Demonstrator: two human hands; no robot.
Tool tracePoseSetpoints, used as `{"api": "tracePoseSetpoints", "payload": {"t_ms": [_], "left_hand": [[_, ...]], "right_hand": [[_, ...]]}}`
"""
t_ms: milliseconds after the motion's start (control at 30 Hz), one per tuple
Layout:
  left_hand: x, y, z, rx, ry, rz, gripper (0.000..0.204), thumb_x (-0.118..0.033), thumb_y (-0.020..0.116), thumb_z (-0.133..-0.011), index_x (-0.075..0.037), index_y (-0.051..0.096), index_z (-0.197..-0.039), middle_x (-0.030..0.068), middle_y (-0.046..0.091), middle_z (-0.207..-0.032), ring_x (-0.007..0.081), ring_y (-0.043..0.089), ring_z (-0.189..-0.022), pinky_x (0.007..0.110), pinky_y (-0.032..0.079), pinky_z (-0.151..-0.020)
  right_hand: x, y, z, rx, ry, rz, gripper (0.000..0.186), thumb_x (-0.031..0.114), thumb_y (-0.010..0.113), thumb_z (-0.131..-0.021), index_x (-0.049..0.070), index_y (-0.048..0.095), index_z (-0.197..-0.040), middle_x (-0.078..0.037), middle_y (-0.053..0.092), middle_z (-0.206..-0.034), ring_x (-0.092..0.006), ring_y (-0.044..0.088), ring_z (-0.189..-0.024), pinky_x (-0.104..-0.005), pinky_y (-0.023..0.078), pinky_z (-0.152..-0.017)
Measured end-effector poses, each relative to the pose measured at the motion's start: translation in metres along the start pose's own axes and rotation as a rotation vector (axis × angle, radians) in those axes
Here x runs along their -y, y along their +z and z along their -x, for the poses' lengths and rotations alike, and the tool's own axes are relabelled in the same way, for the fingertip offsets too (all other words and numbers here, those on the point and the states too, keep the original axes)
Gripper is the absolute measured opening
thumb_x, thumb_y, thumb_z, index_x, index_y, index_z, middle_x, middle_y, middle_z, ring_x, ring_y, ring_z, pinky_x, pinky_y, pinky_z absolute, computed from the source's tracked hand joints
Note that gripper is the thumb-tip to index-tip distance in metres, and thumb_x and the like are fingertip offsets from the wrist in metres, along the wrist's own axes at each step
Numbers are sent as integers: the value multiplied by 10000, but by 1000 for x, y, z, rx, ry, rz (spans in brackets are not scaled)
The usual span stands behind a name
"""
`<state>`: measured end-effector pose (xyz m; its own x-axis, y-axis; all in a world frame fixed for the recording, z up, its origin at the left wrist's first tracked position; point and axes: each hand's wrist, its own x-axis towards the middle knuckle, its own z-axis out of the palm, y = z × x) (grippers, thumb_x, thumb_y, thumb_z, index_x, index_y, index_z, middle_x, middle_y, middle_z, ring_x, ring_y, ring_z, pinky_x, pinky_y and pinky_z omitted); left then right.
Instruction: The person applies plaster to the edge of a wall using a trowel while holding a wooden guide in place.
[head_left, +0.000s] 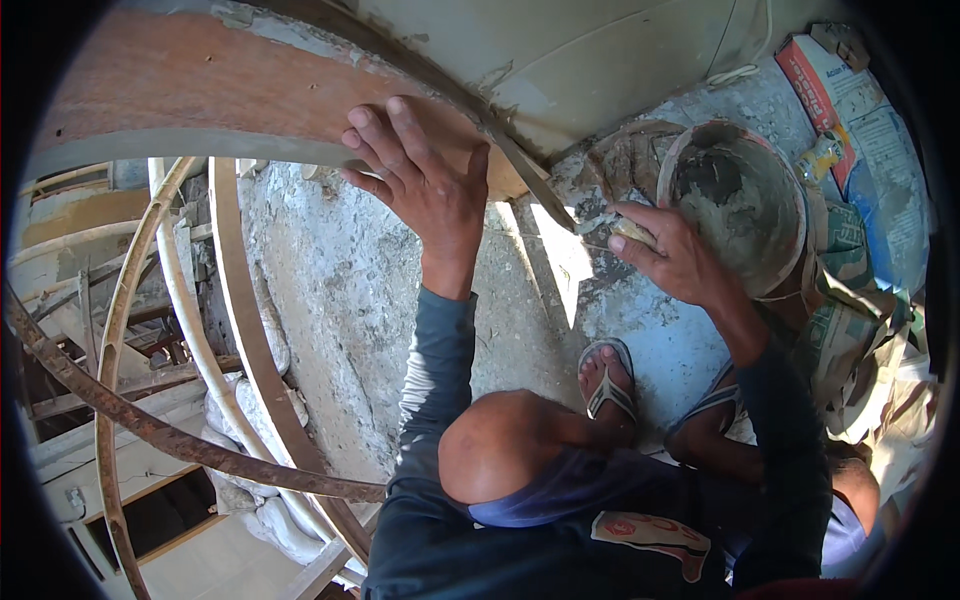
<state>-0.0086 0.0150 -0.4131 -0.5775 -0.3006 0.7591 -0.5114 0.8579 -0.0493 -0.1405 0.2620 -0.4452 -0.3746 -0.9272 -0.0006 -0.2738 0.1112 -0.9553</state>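
My left hand (420,180) lies flat against a reddish-brown wooden board (220,85), fingers stretched out and spread near the board's right end. Behind that end runs a narrow dark strip (530,180) along the foot of the wall. My right hand (670,250) is closed around a hand tool with a pale handle (634,232). The tool's thin metal part points left toward the lower end of the strip; its exact kind is hard to make out. Just beyond my right hand a round bucket (735,265) tilts toward me, its inside coated with grey plaster or cement.
Plaster-smeared floor (340,300) spreads under my sandalled feet (608,385). At the left, curved railings (240,300) and a rusty bar (190,445) border a drop to a lower level. Crumpled sacks (840,250) and a red-and-white bag (815,85) lie at the right.
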Motion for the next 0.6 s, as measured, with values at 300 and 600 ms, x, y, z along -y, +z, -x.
{"api": "tracePoseSetpoints", "payload": {"t_ms": [300, 600], "left_hand": [[0, 22, 26, -140, -1, 34, 959, -390, 801, -825, 10, 292, -1533, 248, 263, -1573, 443, 106, -1522, 564, -30, -1224], [2, 47, 65, -11, 4, -186, 940, -542, 709, -876, 11, 317, -1529, 278, 219, -1586, 475, 133, -1509, 588, 49, -1221]], "right_hand": [[-18, 21, 28, -58, 349, -642, 232, 215, 619, -975, -12, 597, -1016, 0, 527, -697, -75, 495, -551, -268, 401, -487], [-54, 92, 16, -150, 588, -643, 284, 270, 611, -987, -14, 585, -991, -36, 551, -682, -110, 546, -555, -316, 435, -490]]}}
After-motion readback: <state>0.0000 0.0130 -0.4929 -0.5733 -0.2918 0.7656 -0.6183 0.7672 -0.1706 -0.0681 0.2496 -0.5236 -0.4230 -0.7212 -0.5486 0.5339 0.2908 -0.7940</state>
